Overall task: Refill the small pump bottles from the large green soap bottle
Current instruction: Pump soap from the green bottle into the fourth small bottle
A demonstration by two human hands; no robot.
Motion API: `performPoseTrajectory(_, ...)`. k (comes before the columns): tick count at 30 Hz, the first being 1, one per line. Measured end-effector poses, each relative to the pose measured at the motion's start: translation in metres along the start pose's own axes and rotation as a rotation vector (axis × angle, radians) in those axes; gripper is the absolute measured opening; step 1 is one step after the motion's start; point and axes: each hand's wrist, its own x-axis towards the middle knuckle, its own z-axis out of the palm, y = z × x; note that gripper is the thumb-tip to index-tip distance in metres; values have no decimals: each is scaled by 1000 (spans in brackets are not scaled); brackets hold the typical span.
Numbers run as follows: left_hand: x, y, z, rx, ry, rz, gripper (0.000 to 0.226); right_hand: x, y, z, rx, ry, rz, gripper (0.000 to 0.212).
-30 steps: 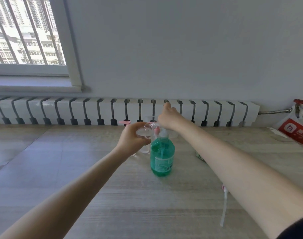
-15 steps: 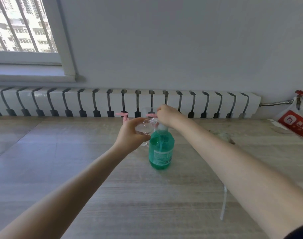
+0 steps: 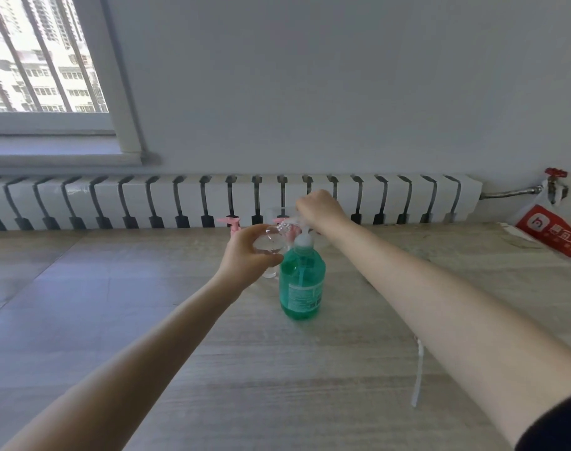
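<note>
Left hand (image 3: 248, 257): fingers and thumb are wrapped round a small clear bottle (image 3: 272, 246), which is held tilted above the desk (image 3: 212, 369) with its threaded neck pointing at the green bottle's spout.
Right hand (image 3: 320, 211): knuckles up, fingers curled down over the white pump head (image 3: 302, 238). It seems to be pressing on it, though the fingertips are hidden.
Green soap bottle (image 3: 302, 281): stands upright on the desk between the two forearms, just right of the left hand.
Label (image 3: 305, 292): pale panel on the green bottle's front, with print too small to read.
Pink pump (image 3: 232, 222): behind the left hand, near the radiator (image 3: 147, 200).
Bag (image 3: 549, 234): red and white, at the desk's right edge. It carries a white logo and characters too blurred to read.
</note>
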Motion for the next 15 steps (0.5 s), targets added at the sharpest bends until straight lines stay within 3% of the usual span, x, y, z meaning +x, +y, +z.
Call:
performPoseTrajectory(4, -1, 3, 0, -17, 8, -5, 52, -12, 11, 2, 452, 154, -5, 30)
performPoseTrajectory(10, -1, 4, 5, -36, 14, -13, 53, -35, 44, 19, 492, 100, -168, 44)
performPoseTrajectory(15, -2, 2, 6, -55, 45, -17, 55, -39, 48, 30, 578, 24, -163, 51)
